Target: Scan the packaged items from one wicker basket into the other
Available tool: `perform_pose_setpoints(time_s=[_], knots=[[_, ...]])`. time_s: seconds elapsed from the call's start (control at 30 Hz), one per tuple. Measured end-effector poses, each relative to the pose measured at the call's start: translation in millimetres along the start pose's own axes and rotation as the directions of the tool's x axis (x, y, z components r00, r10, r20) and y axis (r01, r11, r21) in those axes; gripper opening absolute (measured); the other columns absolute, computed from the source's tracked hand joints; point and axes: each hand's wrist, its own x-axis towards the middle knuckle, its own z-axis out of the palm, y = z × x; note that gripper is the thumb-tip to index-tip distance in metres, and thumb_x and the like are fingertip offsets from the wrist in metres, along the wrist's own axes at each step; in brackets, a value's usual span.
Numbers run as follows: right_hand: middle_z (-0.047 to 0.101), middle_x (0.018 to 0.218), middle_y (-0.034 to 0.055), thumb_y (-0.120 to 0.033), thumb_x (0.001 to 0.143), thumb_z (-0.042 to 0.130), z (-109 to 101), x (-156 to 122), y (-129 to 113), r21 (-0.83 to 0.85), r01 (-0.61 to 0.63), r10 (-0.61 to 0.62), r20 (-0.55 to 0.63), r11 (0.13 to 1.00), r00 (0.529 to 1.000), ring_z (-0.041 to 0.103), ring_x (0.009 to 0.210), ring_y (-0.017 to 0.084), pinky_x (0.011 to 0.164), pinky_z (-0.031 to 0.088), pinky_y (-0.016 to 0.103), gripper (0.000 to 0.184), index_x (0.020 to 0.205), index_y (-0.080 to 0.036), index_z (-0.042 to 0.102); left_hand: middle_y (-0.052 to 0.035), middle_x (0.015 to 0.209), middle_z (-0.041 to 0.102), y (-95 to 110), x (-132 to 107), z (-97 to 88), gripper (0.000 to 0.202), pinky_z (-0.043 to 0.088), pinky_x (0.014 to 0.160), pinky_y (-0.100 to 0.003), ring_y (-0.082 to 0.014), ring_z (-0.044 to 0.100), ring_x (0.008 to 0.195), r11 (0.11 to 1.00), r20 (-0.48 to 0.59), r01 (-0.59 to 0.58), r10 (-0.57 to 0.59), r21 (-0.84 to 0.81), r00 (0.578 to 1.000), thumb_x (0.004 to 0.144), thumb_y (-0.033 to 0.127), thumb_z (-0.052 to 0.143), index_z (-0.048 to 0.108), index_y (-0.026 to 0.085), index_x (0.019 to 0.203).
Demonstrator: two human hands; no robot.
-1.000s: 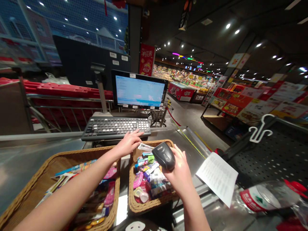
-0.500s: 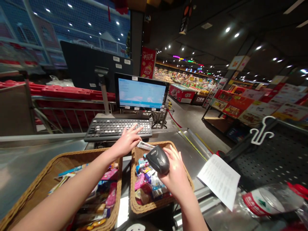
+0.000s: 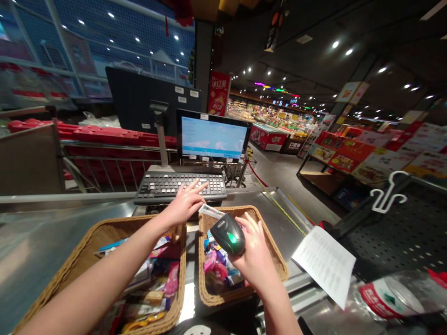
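A green light has come on atop the scanner gripped by the right hand, suggesting a read of the slim packet to its left, pinched by the left hand.

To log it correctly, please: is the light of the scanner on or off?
On: a green light shines on the scanner in the right hand.

The handheld scanner is black, tilted above the right-side wicker basket, indicator lit green. The narrow, pale packet slants toward the scanner's front end.
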Motion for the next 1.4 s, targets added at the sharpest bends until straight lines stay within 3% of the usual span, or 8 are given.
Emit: perform_pose_setpoints(time_s=[0.57,0.7,0.97,1.1,1.23,1.4], knots=[[0.058,0.134,0.0097,-0.015,0.067,0.061,24,6,-37,0.0,0.012,-0.012,0.042,1.0,0.999,0.035,0.14,0.038,0.116,0.016,0.066,0.049,0.115,-0.023,0.067,-0.0021,0.157,0.034,-35,-48,-24.9,0.032,0.009,0.111,-0.073,-0.0332,0.012,0.15,0.997,-0.021,0.055,-0.056,-0.055,0.998,0.095,0.032,0.04,0.069,0.022,0.085],[0.058,0.134,0.0097,-0.013,0.066,0.059,30,8,-47,0.007,0.026,-0.026,0.045,1.0,0.999,0.035,0.14,0.037,0.115,0.018,0.066,0.054,0.118,-0.022,0.065,-0.0018,0.157,0.034,-49,-68,-31.2,0.033,0.011,0.112,-0.071,-0.0327,0.013,0.15,0.992,-0.028,0.109,-0.111,-0.063,0.993,0.095,0.033,0.039,0.07,0.023,0.087],[0.059,0.131,0.0109,-0.012,0.068,0.06,51,14,-67,0.053,0.087,-0.09,0.057,0.995,0.994,0.039,0.138,0.036,0.113,0.029,0.061,0.045,0.111,-0.023,0.068,-0.0029,0.156,0.036,-83,-116,-40.4,0.037,0.016,0.114,-0.066,-0.0318,0.017,0.149,0.979,-0.064,0.191,-0.195,-0.067,0.979,0.095,0.037,0.037,0.071,0.024,0.089],[0.059,0.132,0.0109,-0.012,0.068,0.061,59,15,-78,0.067,0.078,-0.084,0.085,0.995,0.993,0.037,0.139,0.036,0.113,0.026,0.063,0.046,0.113,-0.023,0.067,-0.0032,0.155,0.037,-104,-136,-34.8,0.037,0.02,0.113,-0.065,-0.032,0.018,0.149,0.97,-0.094,0.236,-0.241,-0.068,0.966,0.094,0.038,0.037,0.071,0.023,0.088],[0.057,0.134,0.011,-0.015,0.069,0.062,65,17,-86,0.078,0.065,-0.074,0.121,0.995,0.99,0.034,0.141,0.039,0.114,0.019,0.067,0.047,0.115,-0.022,0.066,-0.0036,0.155,0.039,-128,-154,-20.8,0.036,0.023,0.114,-0.063,-0.031,0.018,0.149,0.949,-0.114,0.309,-0.313,-0.058,0.943,0.094,0.038,0.038,0.071,0.023,0.09],[0.058,0.132,0.0118,-0.014,0.068,0.062,71,20,-94,0.08,0.082,-0.094,0.152,0.993,0.984,0.035,0.14,0.04,0.114,0.019,0.068,0.05,0.118,-0.022,0.065,-0.0066,0.154,0.04,-147,-169,-1.5,0.037,0.028,0.113,-0.058,-0.0317,0.021,0.148,0.942,-0.099,0.325,-0.333,-0.084,0.938,0.093,0.038,0.039,0.072,0.021,0.089]])
